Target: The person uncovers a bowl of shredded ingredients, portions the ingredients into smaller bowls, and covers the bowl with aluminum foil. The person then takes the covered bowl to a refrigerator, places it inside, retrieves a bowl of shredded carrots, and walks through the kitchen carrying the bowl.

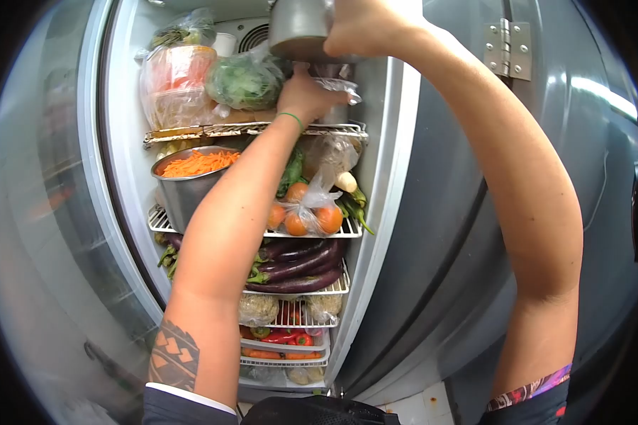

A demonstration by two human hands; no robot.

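Up at the top of an open fridge (381,134), the right hand (372,30) is clamped on a gray metal pot (299,28), with the thumb near the bottom of the pot. The pot is up above the top shelf (191,132), and the edge of the view cuts off its top part. Just below the pot, the left hand (305,97) reaches in over the top shelf. It is at a container with shiny wrap (346,88) at the right end of that shelf. I cannot tell if its fingers are closed on the container. A thin green band (290,115) goes around the left wrist.

Just left of the left hand sits a clear bag of green leaves (242,81). Next to it, farther left, is a big clear bag (177,78) with orange food inside. A small white cup (225,44) is behind them.

One shelf down, a metal pan (181,198) is full of orange carrot strips (198,163). To its right is a bag of round orange things (312,212), and long green peppers (354,205) are beside the bag. Dark purple eggplants (305,265) lie on the next shelf down. Lower still are red peppers (285,336), and under them are carrots (280,354).
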